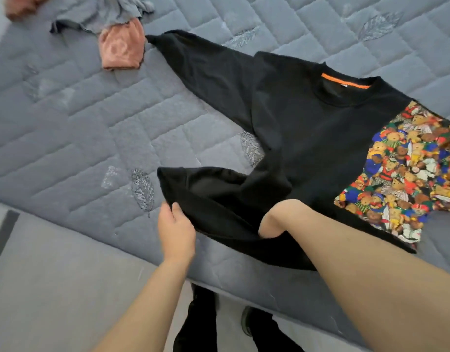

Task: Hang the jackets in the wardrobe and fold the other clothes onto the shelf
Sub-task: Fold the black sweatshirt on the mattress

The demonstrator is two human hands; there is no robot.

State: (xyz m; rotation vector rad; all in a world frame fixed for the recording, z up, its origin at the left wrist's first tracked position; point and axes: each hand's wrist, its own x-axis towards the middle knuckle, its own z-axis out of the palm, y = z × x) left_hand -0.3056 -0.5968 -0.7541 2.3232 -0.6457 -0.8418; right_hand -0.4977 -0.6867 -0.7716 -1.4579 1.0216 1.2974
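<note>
Two hands work the near edge of the black sweatshirt [307, 128], which lies spread on the grey quilted mattress [91, 128] with its neckline pointing away. The left hand [176, 231] pinches the raised hem between thumb and curled fingers. The right hand [271, 222] is pushed into the garment's opening, its fingers hidden by cloth, so I cannot tell how far it is open. To fold well, I judge the hem should be pulled taut and laid flat first, then the far black sleeve [206, 64] brought across the body before the bear-print sleeve [407, 174]. Farther off, a pink garment [122, 48] and a crumpled grey garment [104, 12] wait near the mattress's far edge.
</note>
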